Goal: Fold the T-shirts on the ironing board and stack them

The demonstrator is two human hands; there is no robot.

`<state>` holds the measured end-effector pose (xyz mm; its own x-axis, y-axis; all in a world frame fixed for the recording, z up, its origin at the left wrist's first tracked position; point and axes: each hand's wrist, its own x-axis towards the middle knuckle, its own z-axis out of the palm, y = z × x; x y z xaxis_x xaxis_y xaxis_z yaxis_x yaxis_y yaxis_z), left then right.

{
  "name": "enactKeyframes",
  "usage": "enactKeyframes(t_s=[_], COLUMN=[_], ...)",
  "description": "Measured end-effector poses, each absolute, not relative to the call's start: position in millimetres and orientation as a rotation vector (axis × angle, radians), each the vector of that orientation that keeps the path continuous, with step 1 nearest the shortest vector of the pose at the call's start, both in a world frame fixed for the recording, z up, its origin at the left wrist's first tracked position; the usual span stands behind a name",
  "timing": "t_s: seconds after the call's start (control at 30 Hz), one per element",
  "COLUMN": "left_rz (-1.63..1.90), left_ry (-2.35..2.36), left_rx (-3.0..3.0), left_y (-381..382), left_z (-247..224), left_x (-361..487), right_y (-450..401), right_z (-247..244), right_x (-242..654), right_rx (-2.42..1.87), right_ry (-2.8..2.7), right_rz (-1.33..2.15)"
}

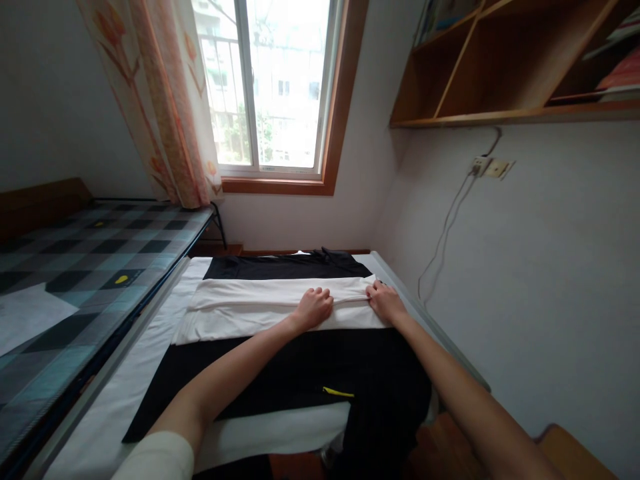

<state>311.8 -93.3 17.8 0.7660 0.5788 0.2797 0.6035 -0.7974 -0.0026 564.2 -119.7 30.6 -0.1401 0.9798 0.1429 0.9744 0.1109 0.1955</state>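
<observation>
A white garment (240, 293), folded into a long band with a crease along it, lies across a spread-out black garment (300, 363). My left hand (315, 308) rests on the white cloth right of its middle, fingers curled into the fabric. Near the band's right end, my right hand (385, 301) has its fingers closed on the cloth by the crease. The undersides of the fingers are hidden on both hands. A small yellow strip (339, 392) shows on the black garment, closer to me.
Under the clothes is a table with a white cover (115, 393). On the left stands a bed with a checked sheet (165, 233) and white paper (30, 313). A wooden shelf (515, 119) hangs upper right, above a wall socket (493, 167) with cords. A window (285, 87) faces me.
</observation>
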Motion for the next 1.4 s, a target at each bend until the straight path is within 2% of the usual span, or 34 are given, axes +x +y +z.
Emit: enactKeyframes(t_s=[0.23,0.53,0.73,0.9,1.07,1.4], left_rz=[-0.372,-0.397,-0.441,-0.422,-0.297,-0.342], left_ry=[-0.936,-0.872,-1.121,-1.46,-1.659,-1.83], left_rx=[-2.831,-2.888,-2.763,-2.64,-2.624,-2.464], left_y=[-92,-86,-70,-59,-58,-71], left_z=[17,11,17,-4,-23,-23], left_x=[347,331,276,212,166,88], right_y=[-126,-114,-87,-77,-72,-74], right_z=[24,24,12,-2,-8,-14], right_x=[571,547,494,479,502,577], right_rx=[2.069,2.131,2.17,2.059,2.063,2.343], right_ry=[2.281,2.403,2.659,2.506,2.387,2.082], right_rz=[0.542,0.39,0.009,-0.101,-0.082,-0.055])
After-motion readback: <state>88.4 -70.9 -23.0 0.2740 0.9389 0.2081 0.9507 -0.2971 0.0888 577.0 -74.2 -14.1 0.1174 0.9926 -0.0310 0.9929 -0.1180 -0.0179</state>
